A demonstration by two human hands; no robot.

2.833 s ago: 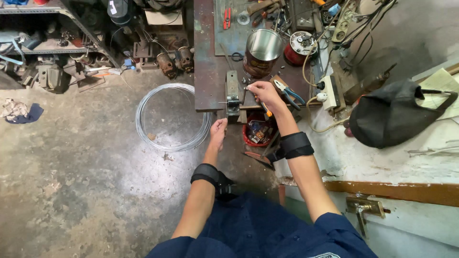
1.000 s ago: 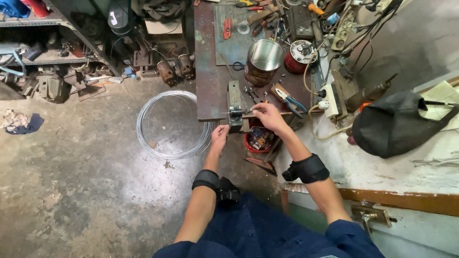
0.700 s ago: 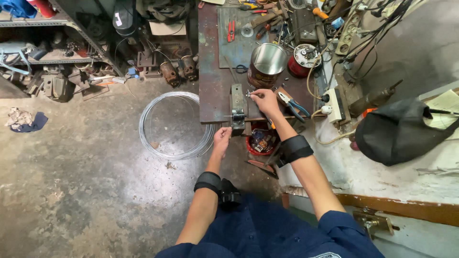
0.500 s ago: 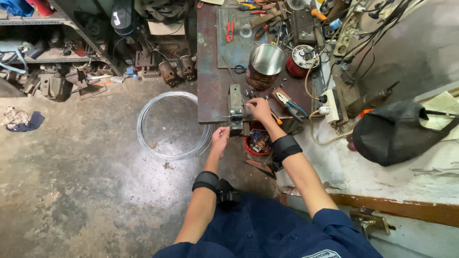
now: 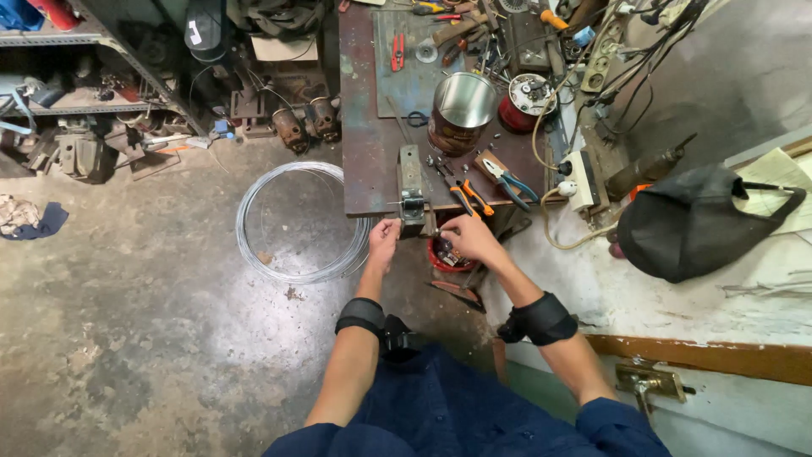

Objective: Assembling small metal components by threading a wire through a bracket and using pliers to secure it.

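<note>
We look straight down on both forearms reaching to the near edge of a rusty metal worktop (image 5: 372, 161).

Left hand (image 5: 383, 239): fingers curled and closed at the worktop's front edge, just left of a small bench vise (image 5: 412, 188). A thin wire appears to run from this hand toward the vise, but it is too fine to tell whether the fingers pinch it. Grip closed; on what, we cannot tell for sure.

Right hand (image 5: 468, 239): at 3 o'clock from the vise, just beside it, fingertips bunched together at the vise's lower end. Grip closed; whatever sits between the fingertips is hidden. Directly under this hand, below the worktop edge, a red container (image 5: 446, 254) of small parts.

Both wrists carry black bands.

Around the vise: orange-handled pliers (image 5: 468, 195) at 2 o'clock, touching or nearly touching its side; blue-handled pliers (image 5: 510, 180) farther out at 2 o'clock. A shiny metal can (image 5: 461, 110) stands upright at 1 o'clock. Red-handled pliers (image 5: 397, 51) lie at 12 o'clock, well apart, on the far part of the worktop.

On the concrete floor (image 5: 144, 322), at 9 o'clock from the left hand, a coil of grey wire (image 5: 296, 222) lies flat, its right rim under the worktop edge. A black bag (image 5: 694, 222) rests on a pale ledge at 3 o'clock.
</note>
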